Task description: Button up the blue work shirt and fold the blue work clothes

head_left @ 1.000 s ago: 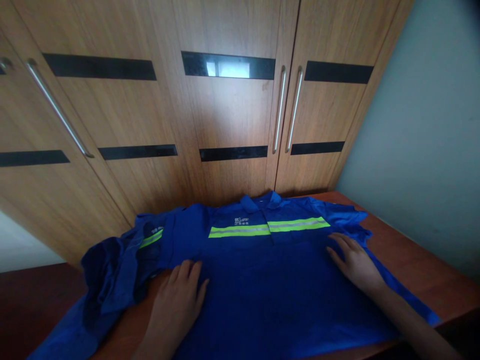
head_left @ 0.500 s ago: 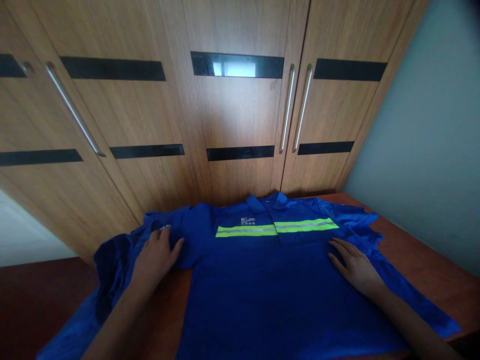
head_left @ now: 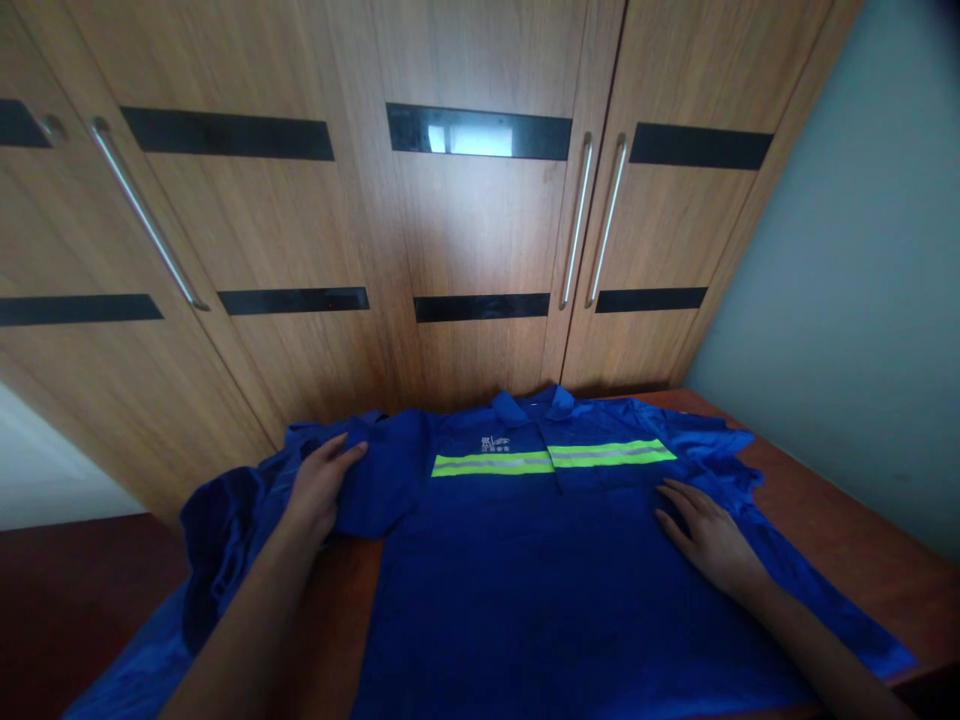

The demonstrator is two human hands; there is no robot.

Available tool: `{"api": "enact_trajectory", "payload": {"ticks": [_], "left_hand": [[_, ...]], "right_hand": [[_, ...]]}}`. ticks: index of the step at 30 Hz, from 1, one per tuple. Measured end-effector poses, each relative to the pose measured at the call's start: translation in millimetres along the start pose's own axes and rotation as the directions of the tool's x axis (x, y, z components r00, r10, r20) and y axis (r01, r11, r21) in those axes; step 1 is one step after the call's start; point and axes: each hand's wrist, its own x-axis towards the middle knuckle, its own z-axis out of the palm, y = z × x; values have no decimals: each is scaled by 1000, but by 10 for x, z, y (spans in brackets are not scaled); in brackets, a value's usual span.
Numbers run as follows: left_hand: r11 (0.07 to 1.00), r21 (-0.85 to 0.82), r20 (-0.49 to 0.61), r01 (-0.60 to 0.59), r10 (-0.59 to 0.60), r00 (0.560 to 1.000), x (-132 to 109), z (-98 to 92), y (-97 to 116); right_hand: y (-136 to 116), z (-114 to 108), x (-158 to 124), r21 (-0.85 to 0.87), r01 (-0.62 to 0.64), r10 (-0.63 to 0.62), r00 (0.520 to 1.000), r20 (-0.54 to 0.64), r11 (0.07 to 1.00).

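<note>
A blue work shirt [head_left: 525,580] with a collar, a white chest print and a yellow-green reflective stripe lies spread out, front up. My left hand [head_left: 319,485] is at the end of the shirt's left-side sleeve, its thumb and fingers closed on the cuff edge. Flat on the shirt's right side, below the stripe, rests my right hand [head_left: 709,540], with fingers stretched out. More crumpled blue clothing [head_left: 225,530] lies beside and under my left forearm. Further blue fabric [head_left: 817,585] sticks out past my right hand.
The shirt lies on a reddish-brown surface [head_left: 810,500]. Right behind it stands a wooden wardrobe [head_left: 480,230] with metal bar handles [head_left: 576,220] and black inlaid strips. A pale wall [head_left: 862,330] bounds the right side.
My left hand has gone from lying with fingers spread to closing on the sleeve's edge, the thumb now nearer the fingers. My right hand has stayed in place.
</note>
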Motion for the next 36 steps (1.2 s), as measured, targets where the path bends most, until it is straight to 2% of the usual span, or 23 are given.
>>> {"api": "enact_trajectory", "payload": {"ticks": [2,4,5,6,8,10,12,14,17,21,25,30,34,36], "left_hand": [[993,-94,14,-66,68,998,-65,45,148],[976,-27,-1,-217,217,976,-184,118,299],[952,37,28,-303,302,953,-269,168,361],[920,98,93,-380,372,923,-368,229,408],[848,159,309,-505,443,842,-599,372,437],[779,170,537,-604,441,719,-832,525,383],[722,213,686,-659,370,627,-1018,653,285],[669,250,761,-700,310,569,-1128,733,199],[616,228,800,-754,322,506,-1169,761,155],[608,214,780,-765,364,508,-1152,729,178],[606,202,799,-770,352,487,-1157,711,155],[642,194,766,-742,373,523,-1160,678,121],[640,190,795,-744,344,499,-1169,668,158],[629,207,795,-749,339,504,-1175,694,187]], "right_hand": [[-1,1,-3,-3,-4,4,1000,5,1000],[-1,1,-5,-5,-3,3,1000,11,1000],[-2,1,-5,-6,-3,3,1000,12,1000],[-3,1,-4,-5,-2,2,1000,11,1000],[-5,1,-1,-3,-1,1,1000,3,1000],[-8,1,2,0,-1,1,1000,-8,1000],[-9,0,5,-1,3,-3,1000,-14,1000],[-6,0,5,-2,5,-5,1000,-18,1000],[2,3,1,-1,6,-6,1000,-18,1000],[2,8,-4,-2,-2,2,1000,-10,1000],[-11,-2,0,-7,-6,6,1000,5,1000],[2,-16,4,-9,-3,3,1000,5,1000],[-12,-1,-12,11,-21,20,1000,11,1000],[-32,-1,4,49,-49,48,999,17,998]]}}
